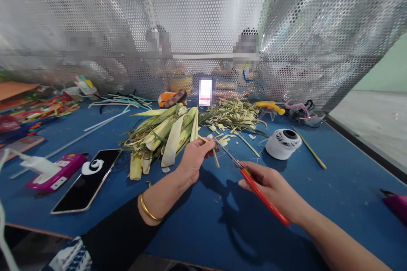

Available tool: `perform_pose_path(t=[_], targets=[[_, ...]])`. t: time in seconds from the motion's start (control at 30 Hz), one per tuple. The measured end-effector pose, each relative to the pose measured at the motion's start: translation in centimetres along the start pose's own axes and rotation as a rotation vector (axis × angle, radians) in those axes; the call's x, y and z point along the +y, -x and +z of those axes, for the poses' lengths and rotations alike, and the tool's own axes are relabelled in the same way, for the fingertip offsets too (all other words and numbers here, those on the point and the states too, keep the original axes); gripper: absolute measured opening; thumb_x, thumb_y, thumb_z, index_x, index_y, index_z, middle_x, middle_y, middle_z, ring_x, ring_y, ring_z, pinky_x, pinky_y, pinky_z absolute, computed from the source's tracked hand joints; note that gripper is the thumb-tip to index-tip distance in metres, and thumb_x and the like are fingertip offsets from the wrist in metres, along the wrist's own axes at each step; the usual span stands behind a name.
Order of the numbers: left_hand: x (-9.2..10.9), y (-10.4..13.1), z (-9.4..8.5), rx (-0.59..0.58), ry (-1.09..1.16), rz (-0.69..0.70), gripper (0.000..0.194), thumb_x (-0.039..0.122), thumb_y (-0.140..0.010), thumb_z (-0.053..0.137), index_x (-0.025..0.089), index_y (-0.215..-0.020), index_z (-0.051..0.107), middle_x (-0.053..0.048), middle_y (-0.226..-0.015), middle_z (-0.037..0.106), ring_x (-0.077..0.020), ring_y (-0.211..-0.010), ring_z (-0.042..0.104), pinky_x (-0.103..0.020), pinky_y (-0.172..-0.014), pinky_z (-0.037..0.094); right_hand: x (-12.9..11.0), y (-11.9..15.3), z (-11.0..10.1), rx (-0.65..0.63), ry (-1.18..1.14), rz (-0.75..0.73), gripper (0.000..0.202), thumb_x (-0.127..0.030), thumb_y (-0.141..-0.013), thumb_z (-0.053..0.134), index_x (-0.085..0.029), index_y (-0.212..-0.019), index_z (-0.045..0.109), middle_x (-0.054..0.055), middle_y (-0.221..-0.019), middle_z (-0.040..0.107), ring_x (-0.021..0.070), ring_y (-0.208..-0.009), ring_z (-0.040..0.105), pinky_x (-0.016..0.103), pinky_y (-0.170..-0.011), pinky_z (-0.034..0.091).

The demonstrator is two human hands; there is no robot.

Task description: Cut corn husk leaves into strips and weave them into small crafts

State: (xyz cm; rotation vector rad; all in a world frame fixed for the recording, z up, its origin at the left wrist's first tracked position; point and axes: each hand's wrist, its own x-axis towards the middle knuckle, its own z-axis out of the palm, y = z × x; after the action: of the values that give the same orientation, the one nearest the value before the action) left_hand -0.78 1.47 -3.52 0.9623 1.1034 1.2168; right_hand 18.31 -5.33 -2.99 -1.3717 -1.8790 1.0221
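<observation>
My left hand [196,156] pinches a narrow pale strip of dried husk [216,159], bent near the fingertips. My right hand [269,184] is wrapped round the red-handled scissors [263,199]. Their slim metal blades [226,150] reach up and left, the tip beside the strip at my left fingers. Whether the tip touches the strip I cannot tell. Just beyond my left hand lies a heap of green and pale yellow corn husks [168,131]. Husk scraps [222,140] are scattered past the blade tip.
A pile of shredded husk [237,112] lies behind. A white spool [282,144] and a thin stick [310,148] are at right. On the left are a phone [85,186] and a magenta power strip [62,171]. A perforated metal screen [203,17] stands across the back.
</observation>
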Motion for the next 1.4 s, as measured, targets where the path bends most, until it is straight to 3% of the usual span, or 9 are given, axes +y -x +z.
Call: perform_pose_path(t=[0.53,0.8,1.0,1.13,1.27,1.4], targets=[[-0.2,0.0,0.1,0.007,-0.001,0.027,0.024,0.037,-0.058,0.072,0.016,-0.068,0.067,-0.002,-0.063,0.065,-0.0122,-0.059,0.052,-0.025,-0.061,0.038,-0.2,0.1,0.5,0.015,0.072,0.022,0.037,-0.053,-0.083,0.056,-0.017,-0.087,0.066,-0.003,-0.067,0.053,0.0125,-0.062,0.044,0.022,-0.056,0.039],[-0.1,0.0,0.1,0.009,-0.006,0.023,0.023,0.036,-0.059,0.073,0.016,-0.068,0.068,-0.002,-0.063,0.065,-0.011,-0.058,0.051,-0.024,-0.06,0.038,-0.3,0.2,0.7,0.033,0.133,-0.002,0.035,-0.052,-0.084,0.055,-0.018,-0.086,0.066,0.0,-0.071,0.059,0.0147,-0.065,0.049,0.025,-0.062,0.044],[0.3,-0.1,-0.1,0.002,-0.001,0.007,0.027,0.04,-0.06,0.076,0.016,-0.071,0.069,-0.004,-0.067,0.068,-0.0107,-0.058,0.05,-0.024,-0.059,0.037,0.3,0.2,-0.2,0.178,0.038,0.028,0.047,-0.056,-0.082,0.056,-0.017,-0.108,0.065,-0.001,-0.069,0.054,0.0133,-0.059,0.045,0.024,-0.053,0.041],[0.5,-0.1,-0.3,-0.072,-0.014,0.013,0.031,0.041,-0.06,0.078,0.017,-0.078,0.071,-0.004,-0.073,0.069,-0.0112,-0.062,0.052,-0.024,-0.061,0.037,0.8,0.3,-1.7,0.216,0.039,0.007,0.062,-0.06,-0.077,0.058,-0.016,-0.121,0.059,-0.001,-0.067,0.052,0.0144,-0.058,0.047,0.026,-0.052,0.043],[0.6,-0.1,-0.4,-0.136,-0.079,0.03,0.029,0.038,-0.062,0.078,0.018,-0.082,0.072,-0.002,-0.072,0.068,-0.0107,-0.062,0.052,-0.024,-0.061,0.037,1.0,0.4,-2.1,0.213,0.166,-0.005,0.061,-0.059,-0.074,0.064,-0.02,-0.122,0.06,0.005,-0.085,0.065,0.0201,-0.073,0.058,0.03,-0.065,0.05],[0.7,0.0,-0.3,-0.129,-0.082,0.06,0.033,0.035,-0.061,0.08,0.018,-0.087,0.07,0.0,-0.071,0.067,-0.0104,-0.061,0.054,-0.024,-0.061,0.038,0.8,0.4,-1.8,0.202,0.222,0.003,0.059,-0.056,-0.074,0.067,-0.023,-0.121,0.062,0.007,-0.099,0.069,0.0239,-0.083,0.063,0.033,-0.071,0.052]])
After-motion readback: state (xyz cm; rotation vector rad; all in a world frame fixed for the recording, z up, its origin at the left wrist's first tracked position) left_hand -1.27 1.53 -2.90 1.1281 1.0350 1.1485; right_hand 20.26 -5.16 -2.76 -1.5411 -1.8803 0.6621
